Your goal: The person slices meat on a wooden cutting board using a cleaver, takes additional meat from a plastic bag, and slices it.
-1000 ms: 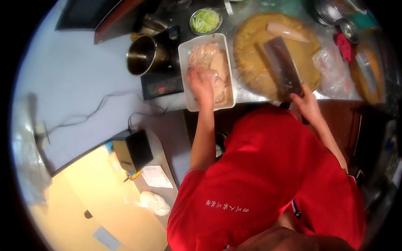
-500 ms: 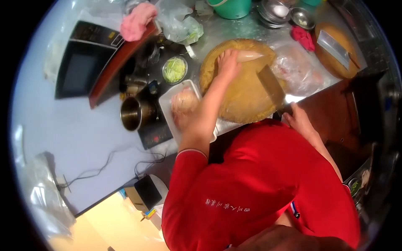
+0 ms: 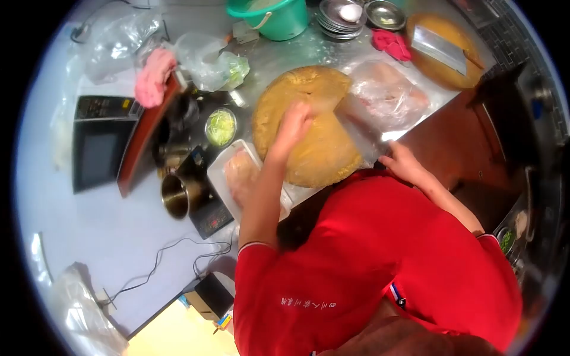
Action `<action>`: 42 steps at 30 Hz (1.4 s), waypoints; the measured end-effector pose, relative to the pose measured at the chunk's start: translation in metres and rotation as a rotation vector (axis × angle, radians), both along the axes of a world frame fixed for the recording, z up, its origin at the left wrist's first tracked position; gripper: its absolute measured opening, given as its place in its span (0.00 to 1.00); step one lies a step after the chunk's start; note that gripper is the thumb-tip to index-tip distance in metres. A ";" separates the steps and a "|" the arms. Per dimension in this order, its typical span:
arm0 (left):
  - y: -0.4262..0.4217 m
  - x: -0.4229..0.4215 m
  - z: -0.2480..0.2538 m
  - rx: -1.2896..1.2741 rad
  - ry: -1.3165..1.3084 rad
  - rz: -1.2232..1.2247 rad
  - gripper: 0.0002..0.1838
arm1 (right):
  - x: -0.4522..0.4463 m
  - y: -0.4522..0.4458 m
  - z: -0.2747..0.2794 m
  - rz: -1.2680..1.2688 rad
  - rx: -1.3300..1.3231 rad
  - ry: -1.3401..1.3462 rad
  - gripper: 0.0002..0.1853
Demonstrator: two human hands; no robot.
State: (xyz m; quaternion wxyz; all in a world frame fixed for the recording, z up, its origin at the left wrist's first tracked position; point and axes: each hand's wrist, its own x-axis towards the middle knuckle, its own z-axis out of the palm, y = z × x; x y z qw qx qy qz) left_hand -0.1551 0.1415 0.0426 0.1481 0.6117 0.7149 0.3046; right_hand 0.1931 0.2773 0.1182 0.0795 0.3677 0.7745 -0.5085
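Note:
A round wooden chopping block (image 3: 285,89) lies on the metal counter. My left hand (image 3: 295,121) is on it, fingers curled at the end of a pale, elongated piece of meat (image 3: 322,105) that looks smeared by motion. My right hand (image 3: 404,161), beside the block's near right edge, is closed round the handle of a cleaver. The broad cleaver blade (image 3: 363,126) reaches over the right part of the block. Left of the block, partly behind my left forearm, a white plastic tub (image 3: 215,172) holds pale raw meat (image 3: 238,172).
A clear bag of raw meat (image 3: 389,95) touches the block's right side. Farther right, another cleaver (image 3: 439,48) rests on a second round board (image 3: 424,74). A bowl of shredded green vegetable (image 3: 221,127), a green bucket (image 3: 279,24) and stacked metal plates (image 3: 338,29) stand around.
The view has shifted, so the counter sits differently in frame. My left hand is nearer the block's middle, and the cleaver blade is turned and closer to the block's right edge.

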 end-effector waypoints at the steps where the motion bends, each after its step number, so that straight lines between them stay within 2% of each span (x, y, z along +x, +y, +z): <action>1: -0.013 0.014 0.004 0.009 0.031 -0.036 0.11 | -0.001 0.003 0.000 0.024 0.012 0.004 0.22; 3: -0.041 0.036 0.009 0.016 0.097 -0.086 0.11 | 0.000 0.008 0.000 0.023 -0.037 0.033 0.22; 6: -0.078 0.071 -0.017 0.106 0.279 0.023 0.12 | -0.013 0.010 0.031 0.155 -0.077 -0.038 0.21; 10: -0.091 0.095 -0.013 0.078 0.316 0.222 0.08 | -0.024 0.009 0.049 0.320 -0.197 0.030 0.26; 13: -0.080 0.112 -0.012 0.041 0.330 0.380 0.06 | -0.036 0.009 0.056 0.425 -0.181 -0.061 0.28; 15: -0.065 0.132 -0.006 -0.018 0.356 0.509 0.08 | -0.038 0.006 0.042 0.418 -0.144 0.000 0.28; 16: -0.060 0.141 -0.007 -0.036 0.306 0.536 0.14 | -0.041 0.003 0.033 0.418 -0.127 0.031 0.28; 19: -0.052 0.158 -0.010 -0.004 0.281 0.623 0.18 | -0.049 -0.011 0.024 0.382 0.035 0.184 0.29; 20: -0.052 0.158 -0.018 0.022 0.265 0.618 0.26 | -0.052 -0.014 0.024 0.415 0.098 0.203 0.29; 24: -0.058 0.147 -0.006 -0.050 0.197 0.493 0.32 | -0.071 -0.024 0.014 0.507 0.296 0.245 0.29; 28: -0.058 0.147 0.000 -0.127 0.092 0.510 0.33 | -0.078 -0.025 -0.016 0.577 0.394 0.235 0.29; 31: -0.046 0.161 0.004 -0.052 0.243 0.578 0.29 | -0.078 -0.025 -0.018 0.578 0.437 0.192 0.29; 34: -0.042 0.160 0.006 -0.085 0.162 0.593 0.31 | -0.080 -0.019 -0.018 0.581 0.369 0.173 0.29; 40: -0.058 0.147 0.012 -0.088 0.164 0.474 0.32 | -0.081 -0.019 -0.019 0.629 0.279 0.248 0.32; 42: -0.061 0.144 0.006 -0.080 0.150 0.455 0.31 | -0.080 -0.024 0.001 0.638 0.194 0.057 0.30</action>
